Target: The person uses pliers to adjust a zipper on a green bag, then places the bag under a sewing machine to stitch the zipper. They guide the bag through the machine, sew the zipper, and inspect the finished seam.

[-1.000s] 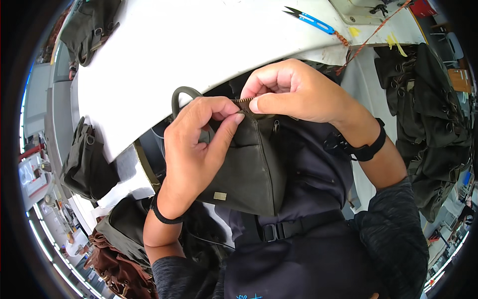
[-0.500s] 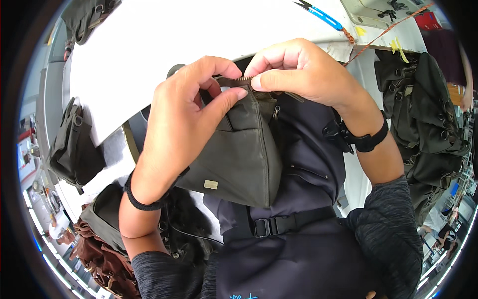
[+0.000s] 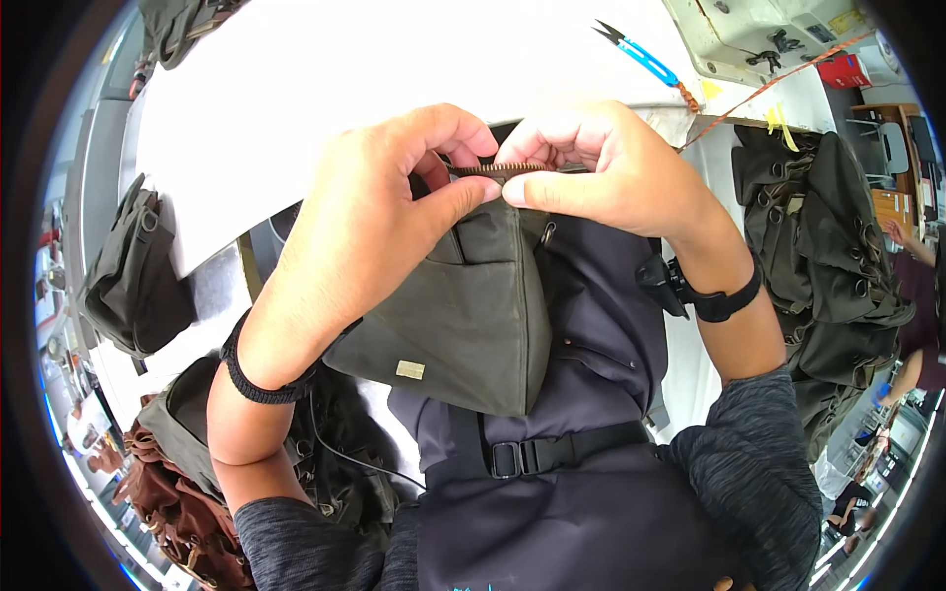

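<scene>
Left hand (image 3: 394, 182) on zippered olive bag (image 3: 463, 320)

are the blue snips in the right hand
No, the blue snips lie on the white table, while the right hand grips the zipper edge of the olive bag.

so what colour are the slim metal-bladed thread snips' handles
Bright blue handles, clearest in the head view.

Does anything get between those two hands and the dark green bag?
Nothing visible does: the left hand and right hand both hold the dark green bag directly, at its toothed zipper edge. The blue snips lie apart on the white table.
</scene>
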`<state>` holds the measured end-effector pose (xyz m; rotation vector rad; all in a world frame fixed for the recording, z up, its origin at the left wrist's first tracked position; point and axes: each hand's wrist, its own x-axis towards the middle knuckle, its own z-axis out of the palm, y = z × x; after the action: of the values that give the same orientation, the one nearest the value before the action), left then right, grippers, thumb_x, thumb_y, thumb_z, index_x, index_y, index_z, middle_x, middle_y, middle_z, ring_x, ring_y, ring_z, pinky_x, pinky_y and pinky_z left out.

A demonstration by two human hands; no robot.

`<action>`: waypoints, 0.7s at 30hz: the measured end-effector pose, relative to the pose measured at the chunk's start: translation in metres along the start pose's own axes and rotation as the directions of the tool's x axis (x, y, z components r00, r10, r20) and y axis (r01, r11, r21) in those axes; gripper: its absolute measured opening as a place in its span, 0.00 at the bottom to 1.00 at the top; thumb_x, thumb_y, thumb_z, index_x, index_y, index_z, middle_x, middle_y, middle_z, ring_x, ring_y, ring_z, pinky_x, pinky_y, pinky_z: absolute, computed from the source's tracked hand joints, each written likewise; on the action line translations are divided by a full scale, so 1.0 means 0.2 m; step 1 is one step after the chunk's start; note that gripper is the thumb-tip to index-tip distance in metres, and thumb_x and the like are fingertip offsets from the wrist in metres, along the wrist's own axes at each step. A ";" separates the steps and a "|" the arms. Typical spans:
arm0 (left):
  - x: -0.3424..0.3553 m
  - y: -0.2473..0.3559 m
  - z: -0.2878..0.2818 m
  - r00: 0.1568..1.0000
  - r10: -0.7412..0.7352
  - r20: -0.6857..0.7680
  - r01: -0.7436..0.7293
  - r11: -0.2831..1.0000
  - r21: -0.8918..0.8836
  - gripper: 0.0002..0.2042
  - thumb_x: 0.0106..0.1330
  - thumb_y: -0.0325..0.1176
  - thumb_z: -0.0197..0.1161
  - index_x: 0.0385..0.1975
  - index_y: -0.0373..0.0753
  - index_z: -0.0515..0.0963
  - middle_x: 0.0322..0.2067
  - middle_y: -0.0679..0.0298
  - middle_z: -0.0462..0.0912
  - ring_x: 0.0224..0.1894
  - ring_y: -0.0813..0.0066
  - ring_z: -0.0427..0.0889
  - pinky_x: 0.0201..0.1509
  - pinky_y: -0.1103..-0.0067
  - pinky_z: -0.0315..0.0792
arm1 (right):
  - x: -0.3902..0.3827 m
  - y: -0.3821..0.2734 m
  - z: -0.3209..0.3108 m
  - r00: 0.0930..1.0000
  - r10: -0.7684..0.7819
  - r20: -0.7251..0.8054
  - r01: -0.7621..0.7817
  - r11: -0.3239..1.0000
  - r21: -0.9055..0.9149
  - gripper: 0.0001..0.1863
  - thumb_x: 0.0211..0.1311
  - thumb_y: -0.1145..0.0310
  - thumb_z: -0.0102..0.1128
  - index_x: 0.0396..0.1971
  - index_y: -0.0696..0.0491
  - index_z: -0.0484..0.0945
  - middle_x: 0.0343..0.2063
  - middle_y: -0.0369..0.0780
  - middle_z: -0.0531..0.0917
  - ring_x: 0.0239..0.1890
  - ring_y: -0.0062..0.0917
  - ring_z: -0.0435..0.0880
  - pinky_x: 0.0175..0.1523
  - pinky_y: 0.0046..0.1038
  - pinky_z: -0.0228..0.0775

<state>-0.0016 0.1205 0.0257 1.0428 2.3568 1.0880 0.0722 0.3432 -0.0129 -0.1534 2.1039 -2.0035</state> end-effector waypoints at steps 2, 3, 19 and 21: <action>0.00 0.01 -0.01 0.999 -0.024 0.021 0.024 1.000 0.003 0.13 0.63 0.26 0.75 0.47 0.40 0.85 0.31 0.74 0.86 0.28 0.90 0.75 0.30 0.87 0.68 | 0.00 0.00 0.00 1.000 -0.009 0.011 0.009 0.999 -0.052 0.12 0.64 0.70 0.71 0.44 0.61 0.87 0.30 0.34 0.88 0.34 0.14 0.83 0.41 0.21 0.75; 0.00 0.01 -0.01 0.999 -0.036 0.032 0.036 0.999 0.005 0.13 0.63 0.26 0.75 0.47 0.40 0.85 0.32 0.73 0.86 0.28 0.90 0.75 0.30 0.87 0.68 | 0.00 -0.01 -0.01 1.000 -0.013 0.016 0.014 0.997 -0.077 0.13 0.64 0.70 0.71 0.44 0.61 0.87 0.30 0.34 0.88 0.34 0.14 0.83 0.41 0.21 0.75; 0.00 -0.06 0.00 0.961 0.271 -0.048 -0.260 0.951 0.168 0.11 0.56 0.26 0.78 0.36 0.38 0.84 0.35 0.66 0.87 0.37 0.68 0.82 0.50 0.75 0.74 | -0.07 -0.01 0.11 0.973 -0.138 -0.185 0.106 0.979 -0.172 0.06 0.64 0.73 0.67 0.38 0.59 0.86 0.31 0.37 0.87 0.33 0.17 0.83 0.43 0.24 0.76; -0.01 -0.07 0.01 0.955 0.290 -0.059 -0.279 0.949 0.149 0.10 0.55 0.25 0.78 0.34 0.38 0.84 0.35 0.66 0.88 0.39 0.65 0.83 0.55 0.73 0.73 | -0.09 -0.01 0.13 0.944 -0.239 -0.226 0.162 0.936 -0.313 0.05 0.61 0.73 0.68 0.37 0.56 0.85 0.30 0.38 0.85 0.34 0.23 0.83 0.42 0.27 0.76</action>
<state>-0.0056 0.1136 0.0126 1.4525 2.4275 1.0921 0.0954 0.3226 -0.0103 -0.1708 2.6474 -1.8953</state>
